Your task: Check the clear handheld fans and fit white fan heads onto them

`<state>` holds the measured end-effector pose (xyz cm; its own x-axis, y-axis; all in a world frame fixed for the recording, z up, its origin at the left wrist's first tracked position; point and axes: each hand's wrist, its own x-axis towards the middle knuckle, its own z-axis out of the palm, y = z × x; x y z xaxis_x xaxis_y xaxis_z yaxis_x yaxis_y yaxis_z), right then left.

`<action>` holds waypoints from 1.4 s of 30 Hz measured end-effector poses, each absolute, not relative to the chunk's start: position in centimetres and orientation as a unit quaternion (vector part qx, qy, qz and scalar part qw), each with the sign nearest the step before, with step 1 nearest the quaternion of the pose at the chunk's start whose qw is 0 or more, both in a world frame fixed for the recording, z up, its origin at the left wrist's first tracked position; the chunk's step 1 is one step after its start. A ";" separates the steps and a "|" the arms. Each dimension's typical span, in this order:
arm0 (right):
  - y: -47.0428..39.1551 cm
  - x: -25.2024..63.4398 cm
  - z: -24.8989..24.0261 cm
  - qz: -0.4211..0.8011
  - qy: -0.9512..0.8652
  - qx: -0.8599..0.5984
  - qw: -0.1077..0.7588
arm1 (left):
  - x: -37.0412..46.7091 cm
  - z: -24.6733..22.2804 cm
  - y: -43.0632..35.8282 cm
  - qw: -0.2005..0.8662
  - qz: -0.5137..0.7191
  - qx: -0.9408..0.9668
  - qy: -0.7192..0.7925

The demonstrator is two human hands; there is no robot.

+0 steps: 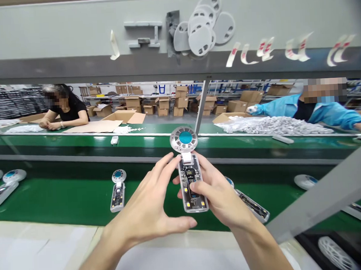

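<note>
A device (193, 198) with a round silver head, a blue centre and a black circuit board in a clear-edged body is held upright near the middle of the view. My right hand (221, 193) grips its body from the right, thumb across the board and fingers behind. On the other side, my left hand (150, 199) has its thumb and fingers spread apart, fingertips close to the upper left edge of the body; whether they touch it I cannot tell. Below the device is the green belt (81, 200).
Similar devices lie on the belt, one at left (117, 196), one at right (253, 205). A grey metal post (323, 196) slants at the right. White sheets (38, 255) cover the near edge. Two people sit beyond the belt, near a pile of white parts (273, 125).
</note>
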<state>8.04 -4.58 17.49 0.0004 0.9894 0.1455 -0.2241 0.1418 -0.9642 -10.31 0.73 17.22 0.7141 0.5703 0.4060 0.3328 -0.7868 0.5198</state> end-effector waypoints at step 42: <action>-4.3 8.8 17.1 0.532 -0.480 -0.356 0.600 | -10.3 17.2 0.5 0.202 0.309 0.897 0.242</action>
<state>8.82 -4.31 17.09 -0.0256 0.9800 0.1973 -0.2967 0.1810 -0.9377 -10.27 0.45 17.24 0.6910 0.5599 0.4572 0.3101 -0.8009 0.5122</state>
